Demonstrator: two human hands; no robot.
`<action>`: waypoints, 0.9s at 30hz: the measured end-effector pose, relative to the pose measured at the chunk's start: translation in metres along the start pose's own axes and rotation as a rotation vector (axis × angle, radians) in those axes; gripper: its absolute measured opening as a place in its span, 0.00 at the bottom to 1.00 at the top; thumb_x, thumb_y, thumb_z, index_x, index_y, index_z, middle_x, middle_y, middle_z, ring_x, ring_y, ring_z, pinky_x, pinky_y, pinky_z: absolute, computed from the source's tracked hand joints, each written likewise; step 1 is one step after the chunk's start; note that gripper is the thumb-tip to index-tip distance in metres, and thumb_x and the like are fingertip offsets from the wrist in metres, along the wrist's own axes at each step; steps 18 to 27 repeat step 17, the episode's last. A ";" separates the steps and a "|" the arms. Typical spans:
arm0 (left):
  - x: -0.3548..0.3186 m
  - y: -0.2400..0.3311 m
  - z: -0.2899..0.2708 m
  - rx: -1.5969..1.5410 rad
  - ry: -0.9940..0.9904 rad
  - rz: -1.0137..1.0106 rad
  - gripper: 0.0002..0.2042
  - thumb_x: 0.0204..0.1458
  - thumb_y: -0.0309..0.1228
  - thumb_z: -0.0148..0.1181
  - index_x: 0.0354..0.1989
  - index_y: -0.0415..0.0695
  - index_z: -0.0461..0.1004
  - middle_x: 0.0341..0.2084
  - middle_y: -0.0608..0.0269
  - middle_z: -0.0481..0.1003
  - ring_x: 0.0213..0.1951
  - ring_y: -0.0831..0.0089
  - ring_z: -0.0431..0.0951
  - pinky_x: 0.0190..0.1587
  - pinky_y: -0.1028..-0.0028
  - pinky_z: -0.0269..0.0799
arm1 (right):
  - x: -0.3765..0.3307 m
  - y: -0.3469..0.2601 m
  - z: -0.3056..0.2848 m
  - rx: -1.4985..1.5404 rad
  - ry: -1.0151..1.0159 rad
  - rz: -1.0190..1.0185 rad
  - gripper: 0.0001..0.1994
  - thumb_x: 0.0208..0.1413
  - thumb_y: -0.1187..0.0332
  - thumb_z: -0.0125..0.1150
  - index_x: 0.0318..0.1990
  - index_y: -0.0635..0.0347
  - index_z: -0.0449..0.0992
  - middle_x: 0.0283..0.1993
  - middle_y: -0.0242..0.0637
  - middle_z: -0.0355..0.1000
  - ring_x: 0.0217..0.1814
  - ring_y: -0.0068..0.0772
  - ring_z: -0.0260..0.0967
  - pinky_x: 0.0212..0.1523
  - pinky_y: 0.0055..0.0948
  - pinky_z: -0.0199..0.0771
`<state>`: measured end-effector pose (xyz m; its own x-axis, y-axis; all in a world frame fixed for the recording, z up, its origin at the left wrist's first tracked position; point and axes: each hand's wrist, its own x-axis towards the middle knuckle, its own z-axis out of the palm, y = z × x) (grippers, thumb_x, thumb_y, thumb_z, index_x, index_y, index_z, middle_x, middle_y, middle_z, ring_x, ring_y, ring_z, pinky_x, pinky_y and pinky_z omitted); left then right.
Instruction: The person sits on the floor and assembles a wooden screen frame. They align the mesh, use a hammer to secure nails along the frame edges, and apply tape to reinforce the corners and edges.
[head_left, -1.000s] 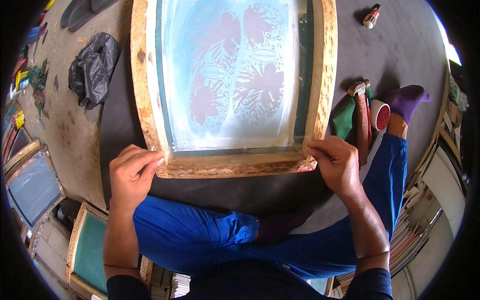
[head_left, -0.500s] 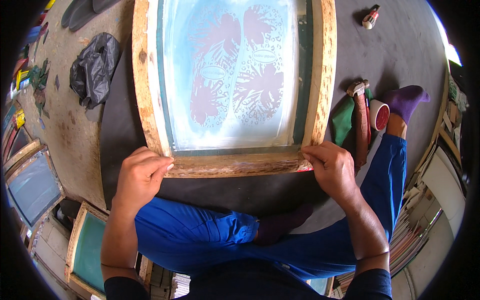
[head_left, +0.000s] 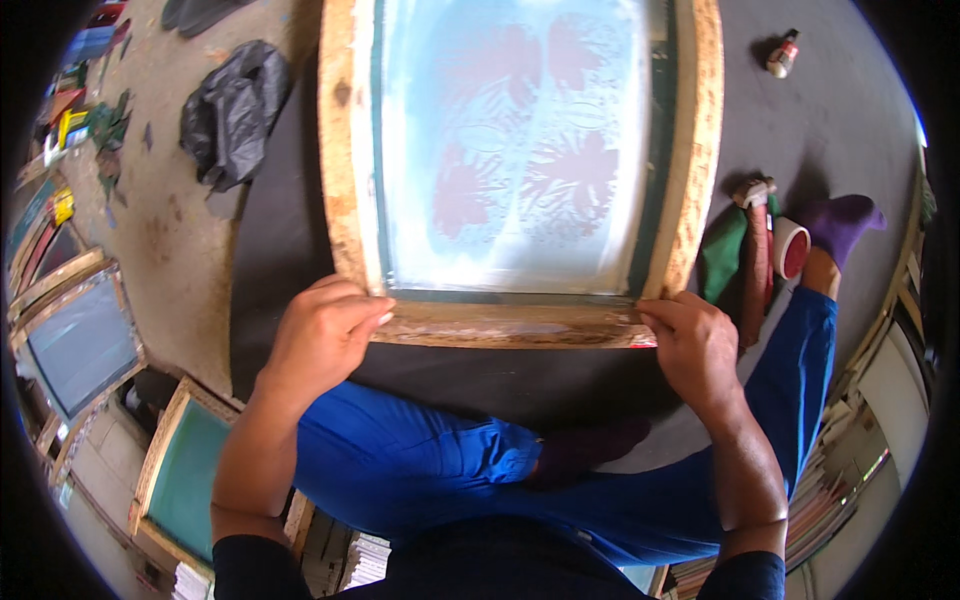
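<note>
On the dark mat spread over the floor in front of my crossed legs lay the big wooden-framed printing screen (head_left: 520, 170), its pale blue mesh carrying a reddish leaf pattern. My left hand (head_left: 320, 335) curled over the near left corner of the frame, fingers closed on the worn rail; my right hand (head_left: 695, 340) pinched the near right corner the same way, so both grips were shut on the wood and clear of the mesh. To handle it well, I judged the two corners had to be pressed or lifted evenly, keeping the frame flat so the mesh would not skew on what lay beneath.

Just right of the frame sat a folded green cloth (head_left: 722, 255), a wooden-handled tool (head_left: 755, 250) and a small red-rimmed cup (head_left: 790, 248), near my purple-socked foot (head_left: 845, 220). A crumpled black plastic bag (head_left: 230, 110) lay well off to the left, with spare framed screens (head_left: 80, 340) stacked beyond.
</note>
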<state>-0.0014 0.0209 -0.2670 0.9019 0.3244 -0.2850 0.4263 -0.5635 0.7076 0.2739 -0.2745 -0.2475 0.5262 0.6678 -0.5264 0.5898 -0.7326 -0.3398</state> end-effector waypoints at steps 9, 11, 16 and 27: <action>-0.002 -0.001 0.001 0.022 -0.013 0.000 0.06 0.52 0.20 0.70 0.38 0.35 0.86 0.24 0.53 0.79 0.29 0.59 0.79 0.35 0.63 0.75 | 0.001 -0.001 0.001 -0.037 -0.017 -0.013 0.07 0.60 0.69 0.67 0.43 0.54 0.88 0.36 0.41 0.80 0.37 0.49 0.81 0.40 0.44 0.80; -0.002 0.001 0.000 0.038 -0.018 -0.006 0.06 0.52 0.20 0.70 0.38 0.35 0.86 0.24 0.53 0.79 0.29 0.58 0.79 0.35 0.62 0.74 | 0.000 -0.002 0.002 -0.041 -0.022 -0.014 0.07 0.60 0.69 0.67 0.43 0.53 0.88 0.36 0.41 0.80 0.37 0.49 0.82 0.41 0.44 0.80; -0.002 0.004 0.001 0.077 -0.034 -0.015 0.07 0.53 0.21 0.70 0.40 0.36 0.86 0.26 0.53 0.79 0.30 0.57 0.79 0.36 0.62 0.75 | 0.000 -0.004 0.003 -0.061 -0.039 -0.014 0.08 0.60 0.69 0.67 0.44 0.53 0.88 0.38 0.41 0.81 0.37 0.48 0.82 0.41 0.44 0.81; -0.002 0.005 0.001 0.088 -0.035 -0.013 0.07 0.53 0.21 0.70 0.41 0.36 0.86 0.27 0.52 0.79 0.31 0.57 0.79 0.36 0.62 0.75 | 0.000 -0.002 0.003 -0.068 -0.041 -0.020 0.08 0.60 0.69 0.67 0.44 0.53 0.88 0.39 0.41 0.81 0.37 0.48 0.82 0.42 0.44 0.81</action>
